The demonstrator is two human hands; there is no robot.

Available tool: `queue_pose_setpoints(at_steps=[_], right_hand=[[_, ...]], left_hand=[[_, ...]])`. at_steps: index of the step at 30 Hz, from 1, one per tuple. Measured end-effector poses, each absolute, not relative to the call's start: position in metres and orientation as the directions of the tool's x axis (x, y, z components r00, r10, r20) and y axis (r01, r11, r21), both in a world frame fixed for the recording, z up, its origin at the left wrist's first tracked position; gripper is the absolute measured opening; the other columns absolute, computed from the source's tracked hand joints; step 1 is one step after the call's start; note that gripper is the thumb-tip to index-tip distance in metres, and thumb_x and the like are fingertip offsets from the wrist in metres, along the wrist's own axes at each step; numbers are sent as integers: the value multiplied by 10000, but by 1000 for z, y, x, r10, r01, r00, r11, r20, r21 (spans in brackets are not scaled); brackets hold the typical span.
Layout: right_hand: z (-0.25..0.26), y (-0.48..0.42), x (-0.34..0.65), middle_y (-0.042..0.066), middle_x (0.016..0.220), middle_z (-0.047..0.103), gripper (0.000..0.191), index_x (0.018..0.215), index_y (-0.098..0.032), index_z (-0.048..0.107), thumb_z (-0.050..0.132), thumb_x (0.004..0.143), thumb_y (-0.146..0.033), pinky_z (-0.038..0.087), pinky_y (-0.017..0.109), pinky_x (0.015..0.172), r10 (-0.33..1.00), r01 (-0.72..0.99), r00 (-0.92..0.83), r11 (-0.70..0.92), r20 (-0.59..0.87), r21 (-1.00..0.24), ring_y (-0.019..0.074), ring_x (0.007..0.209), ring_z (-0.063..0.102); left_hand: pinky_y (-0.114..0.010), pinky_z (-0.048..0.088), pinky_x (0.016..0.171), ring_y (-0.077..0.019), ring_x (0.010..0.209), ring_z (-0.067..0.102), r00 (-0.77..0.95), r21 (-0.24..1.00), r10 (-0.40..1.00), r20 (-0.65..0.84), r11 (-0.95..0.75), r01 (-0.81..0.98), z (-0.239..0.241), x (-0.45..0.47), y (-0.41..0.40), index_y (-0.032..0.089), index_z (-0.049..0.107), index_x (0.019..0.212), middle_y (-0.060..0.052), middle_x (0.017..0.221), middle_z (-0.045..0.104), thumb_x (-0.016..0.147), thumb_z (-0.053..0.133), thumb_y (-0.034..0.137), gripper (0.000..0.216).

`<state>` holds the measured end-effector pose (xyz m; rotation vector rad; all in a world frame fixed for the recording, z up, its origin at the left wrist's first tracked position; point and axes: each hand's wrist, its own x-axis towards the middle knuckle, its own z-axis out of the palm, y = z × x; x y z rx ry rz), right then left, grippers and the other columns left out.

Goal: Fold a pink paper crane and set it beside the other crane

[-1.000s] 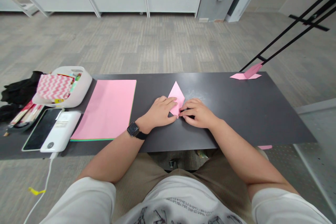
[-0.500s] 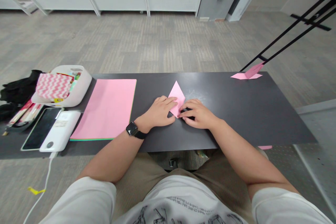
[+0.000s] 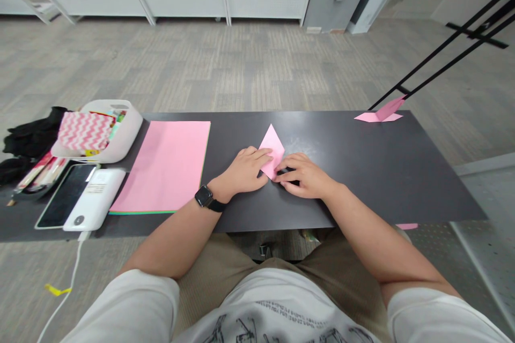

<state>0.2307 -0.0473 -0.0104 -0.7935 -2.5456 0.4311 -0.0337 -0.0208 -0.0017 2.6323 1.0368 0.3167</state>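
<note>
A pink folded paper (image 3: 272, 146), kite-shaped with its point away from me, lies on the dark table (image 3: 362, 171). My left hand (image 3: 243, 171), with a black watch on the wrist, lies flat on the paper's left lower part with its fingers stretched out. My right hand (image 3: 304, 176) has its fingers curled and pressed on the paper's lower tip. Both hands touch the paper and hide its near end.
A stack of pink sheets (image 3: 167, 165) lies to the left. Further left are a white basket (image 3: 116, 139) with a zigzag-patterned pouch, a phone (image 3: 64, 195), a white power bank (image 3: 94, 199) and pens. A folded pink paper piece (image 3: 378, 113) sits at the far right corner.
The hands and paper have hardly moved; my right fingers shifted slightly at the lower tip. The view drifted a little.
</note>
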Motion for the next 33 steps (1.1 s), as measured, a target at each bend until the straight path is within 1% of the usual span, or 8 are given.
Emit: queue_pose_setpoints(at_steps=[9,15,18,22,24,26,28,33], right_hand=[[-12,-45,232,27,1217,810,245,1074,-346,857,644,992,-257,481,487,1057,628,472,-705,763,330,-442,262,1172,691],[-19,-37,228,68,1205,803,248,1172,-305,836,622,1051,-337,504,505,1003,810,732,-426,571,404,-372,298,1143,688],[-22,-34,220,76,1187,803,237,1159,-293,837,655,1038,-385,497,511,1007,835,780,-397,525,380,-340,312,1128,682],[-25,-33,213,84,1206,801,219,1144,-288,835,701,1004,-390,469,523,1033,851,818,-393,497,349,-291,326,1147,668],[-25,-33,213,79,1217,803,206,1133,-289,830,717,993,-390,459,526,1042,849,821,-398,499,348,-277,329,1154,665],[-26,-33,215,78,1227,804,199,1128,-287,825,727,988,-389,455,529,1041,844,818,-402,505,356,-274,332,1155,667],[-26,-32,218,80,1228,805,195,1125,-285,823,728,987,-386,452,535,1037,842,818,-400,506,362,-273,338,1156,668],[-29,-30,225,75,1262,803,210,1145,-293,823,726,980,-379,444,555,1048,845,810,-397,506,359,-295,344,1173,667]], left_hand=[[-512,454,1122,-330,1265,582,717,338,689,105,-703,626,-2,-34,-20,215,685,1447,-65,1639,590,948,594,284,512],[-496,473,1095,-305,1241,605,711,371,693,120,-695,616,-4,-34,-16,248,733,1383,-50,1599,629,962,570,242,452],[-480,487,1092,-287,1245,624,698,405,702,140,-684,607,-8,-34,-12,260,741,1364,-35,1568,657,965,544,194,450],[-443,476,1167,-250,1325,636,664,503,711,230,-671,545,-11,-35,-4,237,738,1332,-48,1496,702,918,523,97,486],[-422,497,1151,-239,1271,672,537,559,796,281,-590,582,-9,-39,1,221,755,1234,-62,1360,756,896,524,79,433],[-402,552,1050,-235,1110,715,323,609,903,285,-430,666,-6,-47,5,211,759,1128,-69,1170,778,901,525,90,348],[-385,580,935,-229,962,720,225,633,944,243,-330,700,-3,-55,7,214,753,1117,-60,1051,771,915,557,137,291],[-365,574,851,-220,889,740,353,616,930,104,-339,711,-1,-60,4,234,757,1131,-29,1005,811,912,614,199,264]])
